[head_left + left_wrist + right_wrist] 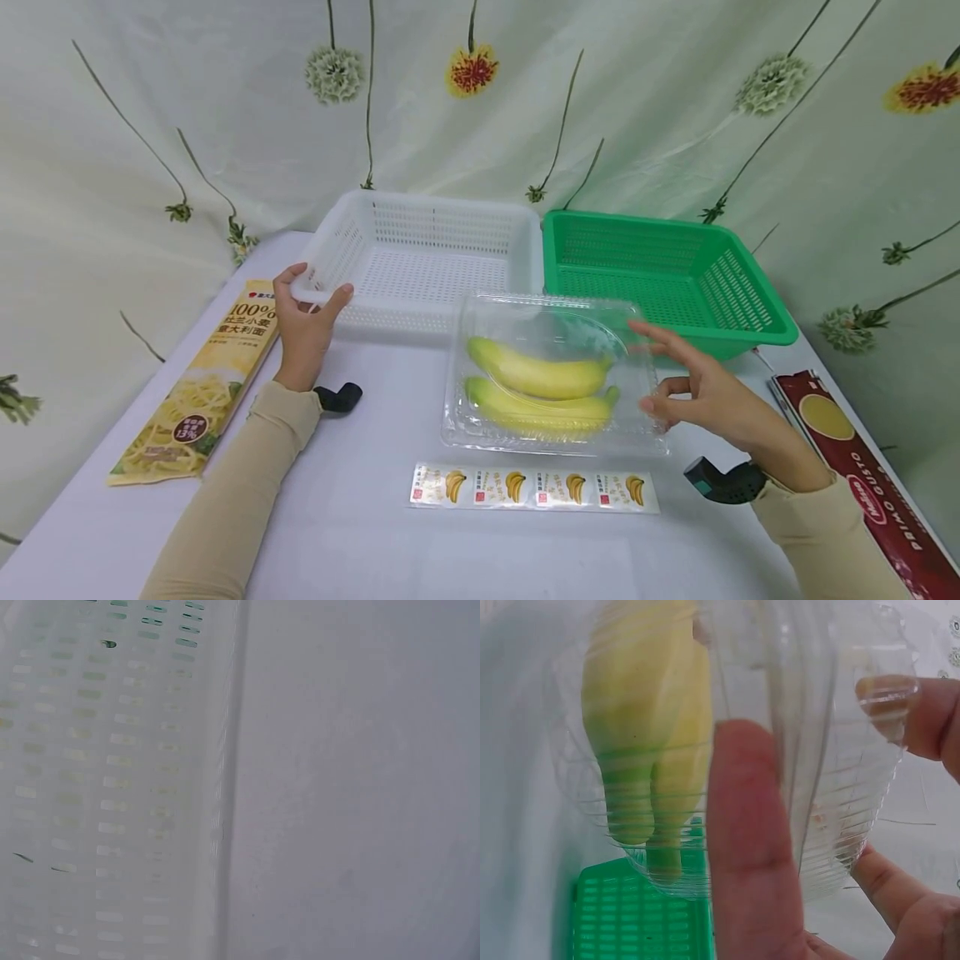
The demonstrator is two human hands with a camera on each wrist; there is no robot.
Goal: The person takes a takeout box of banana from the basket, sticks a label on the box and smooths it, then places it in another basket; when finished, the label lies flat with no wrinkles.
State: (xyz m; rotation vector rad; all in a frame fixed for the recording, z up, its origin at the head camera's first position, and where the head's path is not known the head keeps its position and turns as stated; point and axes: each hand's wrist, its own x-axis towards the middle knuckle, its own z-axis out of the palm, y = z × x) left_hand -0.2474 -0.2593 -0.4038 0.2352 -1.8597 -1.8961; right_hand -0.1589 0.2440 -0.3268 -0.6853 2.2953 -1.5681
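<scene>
My left hand [303, 337] grips the front left corner of a white plastic basket [405, 312], thumb on the front rim and fingers at the left side. The left wrist view shows the basket's slotted wall [90, 780] but not the hand. My right hand [701, 392] holds the right edge of a clear plastic clamshell box [547, 450], with two bananas [536, 371] inside. In the right wrist view, fingers [750, 840] lie against the clear plastic. The box overlaps the front of both baskets in the head view; I cannot tell whether it touches the table.
A green basket [750, 333] stands right of the white one. A strip of banana stickers [534, 489] lies in front of the box. A yellow pasta packet [202, 383] lies at left, a dark red packet [862, 483] at right. A flower-print curtain [660, 108] hangs behind.
</scene>
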